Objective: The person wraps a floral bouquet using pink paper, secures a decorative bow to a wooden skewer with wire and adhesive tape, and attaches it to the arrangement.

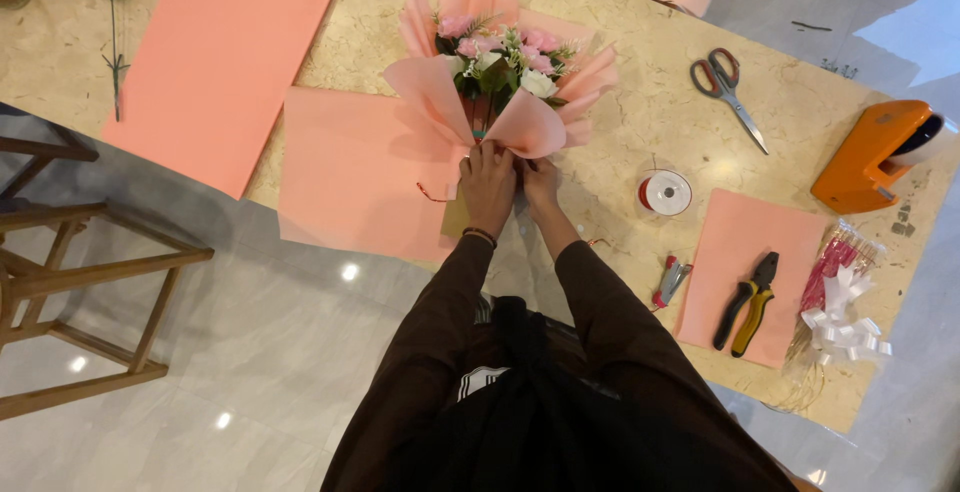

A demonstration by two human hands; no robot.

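Observation:
A flower bouquet (500, 62) of pink and white blooms lies on the marble table (640, 122), wrapped in folds of pink paper that fan out around it. My left hand (487, 184) and my right hand (541, 184) sit side by side at the bouquet's neck, both closed around the gathered paper and stems. A large pink paper sheet (350, 172) lies under the bouquet and spreads to the left. A thin red ribbon end (430, 195) curls on that sheet beside my left hand.
Scissors (727, 87), a ribbon spool (665, 193), an orange tape dispenser (875, 155), pliers (748, 302) on a small pink sheet, red clips (671, 280) and bagged bows (840, 302) lie to the right. Another pink sheet (220, 52) and a loose stem (113, 22) lie left. A wooden stool (70, 292) stands beside the table.

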